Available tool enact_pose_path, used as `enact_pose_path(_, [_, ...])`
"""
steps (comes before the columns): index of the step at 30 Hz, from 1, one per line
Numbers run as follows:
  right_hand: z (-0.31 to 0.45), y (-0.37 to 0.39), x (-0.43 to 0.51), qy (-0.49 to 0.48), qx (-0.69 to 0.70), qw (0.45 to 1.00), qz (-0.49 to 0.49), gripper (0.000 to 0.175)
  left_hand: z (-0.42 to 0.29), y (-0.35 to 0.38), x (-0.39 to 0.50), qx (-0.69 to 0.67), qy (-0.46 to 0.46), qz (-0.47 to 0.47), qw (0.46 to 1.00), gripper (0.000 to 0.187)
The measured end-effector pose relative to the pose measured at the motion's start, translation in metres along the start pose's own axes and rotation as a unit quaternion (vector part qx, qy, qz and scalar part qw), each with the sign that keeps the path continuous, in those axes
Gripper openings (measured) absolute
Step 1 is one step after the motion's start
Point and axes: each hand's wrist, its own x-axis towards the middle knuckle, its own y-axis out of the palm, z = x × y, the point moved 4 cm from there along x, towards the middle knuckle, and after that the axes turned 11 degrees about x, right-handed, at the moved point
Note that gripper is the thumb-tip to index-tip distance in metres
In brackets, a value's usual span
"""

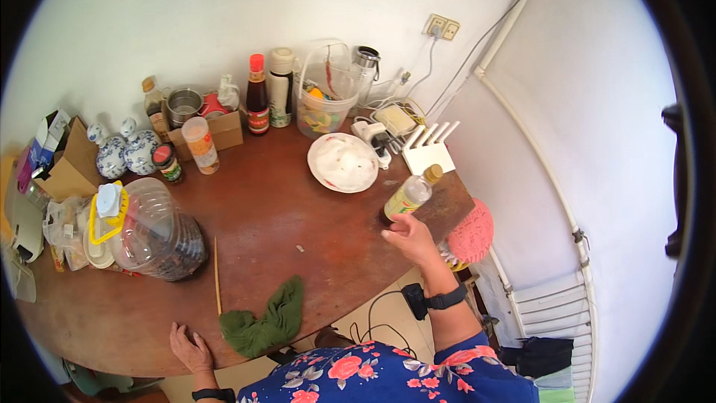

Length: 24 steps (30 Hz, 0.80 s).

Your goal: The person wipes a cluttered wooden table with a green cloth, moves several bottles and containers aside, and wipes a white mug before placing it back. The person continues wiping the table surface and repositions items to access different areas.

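Note:
My right hand (411,239) is at the lower part of a clear bottle with a gold cap and a yellow-green label (407,197), near the table's right end. Whether the fingers grip it or only touch it is not plain. My left hand (191,347) rests empty on the front edge of the brown wooden table (335,229), fingers slightly apart. Beside it lie a crumpled green cloth (265,319) and a thin wooden stick (217,277). A plate with a white, powdery-looking content (343,162) stands behind the bottle.
A large plastic jug (162,229) stands at left. Along the wall are blue-and-white porcelain jars (140,151), a red-capped sauce bottle (257,95), a thermos (281,89) and a clear bucket (324,106). A power strip (377,143) and white router (428,157) lie behind the bottle. Cables hang below the table.

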Motion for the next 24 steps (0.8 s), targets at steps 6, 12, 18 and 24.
enact_pose_path(6, [-0.059,-0.060,0.024,-0.018,-0.062,0.979,-0.193,0.083,-0.005,-0.006,0.001,0.008,0.019,-0.011,1.000,0.031])
enact_pose_path(12, [-0.075,-0.040,0.081,-0.126,0.161,0.968,-0.148,0.091,-0.008,-0.008,0.003,0.024,0.023,-0.009,0.999,0.030])
enact_pose_path(18, [-0.067,-0.038,0.092,-0.080,0.178,0.977,-0.086,0.069,-0.009,-0.008,0.002,0.034,0.023,-0.019,0.999,0.030])
enact_pose_path(24, [-0.030,-0.039,0.083,-0.102,0.108,0.983,-0.107,0.061,-0.008,-0.007,0.002,0.027,0.016,-0.019,0.999,0.030])
